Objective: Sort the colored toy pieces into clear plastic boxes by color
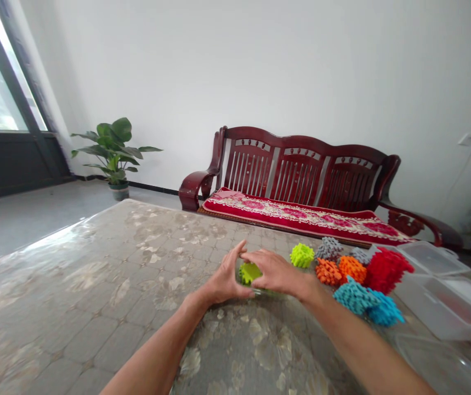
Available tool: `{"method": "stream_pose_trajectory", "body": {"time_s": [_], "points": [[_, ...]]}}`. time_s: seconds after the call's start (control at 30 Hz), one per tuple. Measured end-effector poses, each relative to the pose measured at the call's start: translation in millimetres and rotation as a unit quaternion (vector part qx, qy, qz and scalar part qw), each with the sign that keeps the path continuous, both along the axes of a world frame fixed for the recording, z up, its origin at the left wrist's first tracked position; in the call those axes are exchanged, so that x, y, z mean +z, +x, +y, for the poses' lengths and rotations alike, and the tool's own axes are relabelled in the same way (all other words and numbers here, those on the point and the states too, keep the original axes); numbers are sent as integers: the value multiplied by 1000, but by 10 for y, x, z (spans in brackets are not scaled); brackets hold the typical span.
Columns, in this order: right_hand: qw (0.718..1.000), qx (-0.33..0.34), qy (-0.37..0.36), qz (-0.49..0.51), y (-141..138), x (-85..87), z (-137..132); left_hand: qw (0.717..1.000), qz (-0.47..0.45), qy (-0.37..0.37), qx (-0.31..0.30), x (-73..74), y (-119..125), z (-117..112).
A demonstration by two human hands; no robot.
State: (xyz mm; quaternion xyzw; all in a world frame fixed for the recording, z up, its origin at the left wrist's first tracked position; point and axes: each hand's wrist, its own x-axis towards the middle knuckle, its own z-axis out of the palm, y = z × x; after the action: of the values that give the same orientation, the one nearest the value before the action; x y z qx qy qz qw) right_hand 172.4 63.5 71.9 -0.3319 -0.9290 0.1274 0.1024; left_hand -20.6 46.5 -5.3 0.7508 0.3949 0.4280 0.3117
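A small clear plastic box (265,292) rests on the table, with a lime-green cluster of plastic pieces (250,272) inside it. My left hand (227,278) wraps round the box's left side, thumb along the near edge. From the right, my right hand (277,272) curves over the box and grips it, covering most of that side. To the right of my hands sit another lime-green cluster (301,255), a grey cluster (329,249), two orange clusters (352,269), two blue clusters (355,296) and a tall red cluster (387,270).
A patterned cloth (107,296) covers the table. Open clear plastic containers (441,307) stand at its right side. Beyond the far edge is a dark red wooden bench (296,170) with a red floral cover. A potted plant (115,148) stands on the floor at left.
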Motion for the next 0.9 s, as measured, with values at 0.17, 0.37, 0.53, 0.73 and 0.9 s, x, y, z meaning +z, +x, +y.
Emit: {"method": "stream_pose_trajectory", "body": {"time_s": [0.17,0.37,0.53,0.73,0.9], "points": [[997,5,-27,78,3,-49,25,1000,-1,-2,-7,2,-3,3],[976,-146,70,144,415,31,223,1000,4,-8,-3,34,2,-15],[939,-319,122,33,965,109,477,1000,6,-24,-3,71,-1,-34],[942,-324,57,-64,1361,60,610,1000,11,-17,-5,73,-7,-36],[944,-323,15,-63,1434,-8,673,1000,15,-21,-7,88,-7,-39]]}}
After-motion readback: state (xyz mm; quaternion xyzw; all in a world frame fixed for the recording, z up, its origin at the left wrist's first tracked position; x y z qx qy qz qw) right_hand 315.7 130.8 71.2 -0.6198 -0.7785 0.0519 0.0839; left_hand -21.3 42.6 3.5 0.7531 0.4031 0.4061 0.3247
